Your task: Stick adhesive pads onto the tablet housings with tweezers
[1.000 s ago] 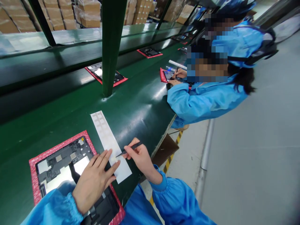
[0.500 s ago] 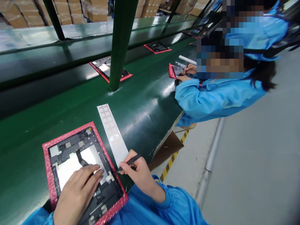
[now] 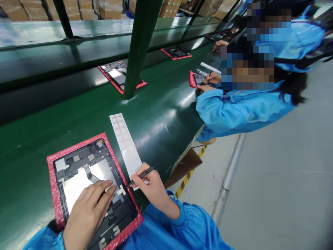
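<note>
An opened tablet [image 3: 75, 180] lies on a pink bubble-wrap sheet [image 3: 111, 146] at the lower left, its inner parts facing up. Across its middle rests my left hand [image 3: 91, 208], fingers stretched out and lying over the silvery battery area and a dark ribbon cable [image 3: 91, 175]. My right hand [image 3: 152, 189] pinches black tweezers [image 3: 143, 174], whose tips reach the tablet's right side by a small whitish cross-shaped sticker [image 3: 121, 190]. A white strip of stickers [image 3: 127, 149] lies just beyond the right hand, partly covered by its fingers.
The green bench [image 3: 85, 118] carries more opened tablets, one [image 3: 117, 74] behind a green post [image 3: 140, 48]. On the right a co-worker in a blue smock [image 3: 234, 111] works on another tablet. A cardboard box [image 3: 184, 166] stands below the bench edge.
The view has shifted slightly. Both hands stay nearly in place, the tweezers still at the sticker. Farther along the bench, another person's hand has come into sight.
</note>
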Tool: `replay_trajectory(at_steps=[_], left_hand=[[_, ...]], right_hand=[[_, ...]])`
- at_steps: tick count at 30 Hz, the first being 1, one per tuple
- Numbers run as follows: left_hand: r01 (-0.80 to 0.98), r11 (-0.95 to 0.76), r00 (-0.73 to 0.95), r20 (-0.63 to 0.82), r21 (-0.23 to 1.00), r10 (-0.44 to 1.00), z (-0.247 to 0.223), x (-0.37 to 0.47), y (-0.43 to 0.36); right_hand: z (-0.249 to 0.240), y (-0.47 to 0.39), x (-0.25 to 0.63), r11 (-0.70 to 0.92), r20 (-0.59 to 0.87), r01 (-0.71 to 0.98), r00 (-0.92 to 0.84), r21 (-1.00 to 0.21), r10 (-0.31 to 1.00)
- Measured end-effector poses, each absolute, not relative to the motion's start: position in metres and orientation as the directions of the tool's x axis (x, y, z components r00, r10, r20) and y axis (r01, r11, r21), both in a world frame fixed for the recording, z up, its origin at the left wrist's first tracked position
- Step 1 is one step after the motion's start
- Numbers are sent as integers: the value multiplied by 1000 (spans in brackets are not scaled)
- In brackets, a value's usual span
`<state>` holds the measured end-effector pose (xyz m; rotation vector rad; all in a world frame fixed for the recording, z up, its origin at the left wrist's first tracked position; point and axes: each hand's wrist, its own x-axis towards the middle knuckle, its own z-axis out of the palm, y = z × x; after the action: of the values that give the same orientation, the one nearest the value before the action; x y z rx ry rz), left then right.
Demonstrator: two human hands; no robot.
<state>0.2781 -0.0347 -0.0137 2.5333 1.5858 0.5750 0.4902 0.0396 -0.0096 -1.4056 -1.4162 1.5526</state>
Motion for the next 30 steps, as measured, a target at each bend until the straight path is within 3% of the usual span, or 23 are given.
replay_trajectory(at_steps=[25, 30], left_hand=[[846, -465, 392, 285, 261, 874, -15, 279, -35], [847, -486, 445, 213, 214, 870, -14, 276, -37]], right_hand=[[-10, 38, 491, -186, -262, 282, -262, -941, 929], [-11, 38, 492, -191, -266, 279, -263, -941, 927]])
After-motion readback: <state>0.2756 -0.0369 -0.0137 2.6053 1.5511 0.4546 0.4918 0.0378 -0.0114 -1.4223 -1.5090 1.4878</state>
